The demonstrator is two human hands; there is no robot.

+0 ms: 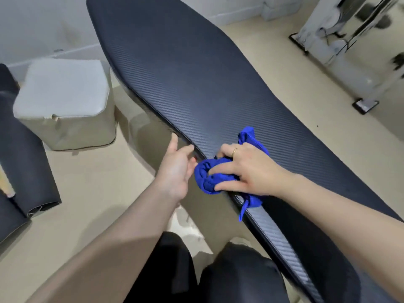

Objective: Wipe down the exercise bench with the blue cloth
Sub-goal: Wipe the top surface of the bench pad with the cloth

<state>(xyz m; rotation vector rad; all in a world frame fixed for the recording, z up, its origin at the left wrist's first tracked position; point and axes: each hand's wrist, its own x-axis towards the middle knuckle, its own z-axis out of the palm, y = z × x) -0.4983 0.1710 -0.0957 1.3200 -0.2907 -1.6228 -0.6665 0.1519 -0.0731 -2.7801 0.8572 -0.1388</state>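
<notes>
Right hand (247, 169) grips bunched cloth (215, 177) on bench (185, 68) edge; left hand (178, 165) spread, fingertips touching edge beside cloth.

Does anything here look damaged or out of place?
Only one thing: the pale padded cube on the floor left of the black textured bench has a small tear at its front top edge, showing lighter material inside. The crumpled blue cloth is simply in use.

Long black bench pad (196, 68) with carbon-weave texture, running diagonally over beige floor (91, 193). Bunched blue cloth (218, 176) lying on its near left edge. Beside it on floor: grey padded block (63, 101), dark rolled mat (24, 162)
</notes>
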